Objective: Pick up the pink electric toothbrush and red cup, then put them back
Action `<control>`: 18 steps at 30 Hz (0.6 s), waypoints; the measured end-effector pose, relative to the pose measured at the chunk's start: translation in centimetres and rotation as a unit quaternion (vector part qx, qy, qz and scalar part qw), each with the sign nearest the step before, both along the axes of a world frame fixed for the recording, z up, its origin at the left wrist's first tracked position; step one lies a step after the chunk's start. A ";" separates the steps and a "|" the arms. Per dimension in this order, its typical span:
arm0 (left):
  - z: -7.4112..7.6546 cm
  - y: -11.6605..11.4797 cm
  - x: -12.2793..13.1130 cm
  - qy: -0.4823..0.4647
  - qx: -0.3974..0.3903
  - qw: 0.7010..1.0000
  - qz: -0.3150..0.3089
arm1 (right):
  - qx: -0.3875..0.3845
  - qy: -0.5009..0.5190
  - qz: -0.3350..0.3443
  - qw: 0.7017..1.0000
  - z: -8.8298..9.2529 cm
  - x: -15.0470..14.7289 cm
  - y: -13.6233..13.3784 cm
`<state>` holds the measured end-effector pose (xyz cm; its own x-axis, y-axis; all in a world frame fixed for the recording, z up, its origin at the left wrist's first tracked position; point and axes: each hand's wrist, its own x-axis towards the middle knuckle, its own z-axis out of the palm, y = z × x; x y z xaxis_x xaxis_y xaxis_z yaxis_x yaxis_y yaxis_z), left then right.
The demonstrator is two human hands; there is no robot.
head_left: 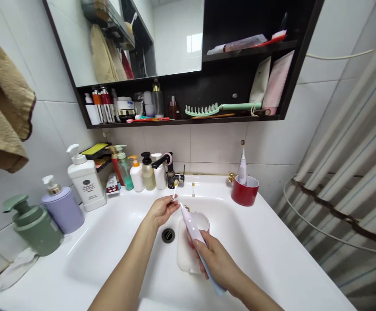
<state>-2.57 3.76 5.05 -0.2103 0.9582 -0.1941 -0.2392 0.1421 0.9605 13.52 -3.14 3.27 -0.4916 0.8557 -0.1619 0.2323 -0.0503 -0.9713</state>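
My left hand (162, 211) pinches a small white toothbrush head (175, 191) with yellowish bristles, held upright over the sink. In my right hand (216, 258) is a pink-to-blue electric toothbrush handle (192, 224), its bare metal tip pointing up and left. A small gap separates the tip from the brush head. Beneath the handle, in the basin, are a white rectangular lid or dish (183, 255) and a round pink-rimmed cup (202, 221), both partly hidden by my right hand. Another small brush head (193, 189) lies on the sink's back ledge.
A red cup (245, 192) holding another electric toothbrush (243, 166) stands at the back right. The black faucet (170, 166) rises behind my left hand. Several pump bottles (87, 183) line the left and back. A dark shelf (175, 123) overhangs the sink (240, 242).
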 end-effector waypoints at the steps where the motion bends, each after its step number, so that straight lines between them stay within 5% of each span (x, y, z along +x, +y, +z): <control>1: 0.1 -0.7 0.0 -0.086 0.010 0.996 0.007 | -0.006 0.003 0.008 1.000 -0.1 -0.2 -0.2; 5: 0.1 -2.0 0.2 -0.271 0.027 0.962 0.027 | -0.016 0.016 0.036 0.999 -0.3 -0.8 -0.7; 18: -0.7 -2.2 1.6 -0.266 0.044 0.963 0.007 | -0.093 0.061 0.019 0.994 0.1 -1.0 -0.7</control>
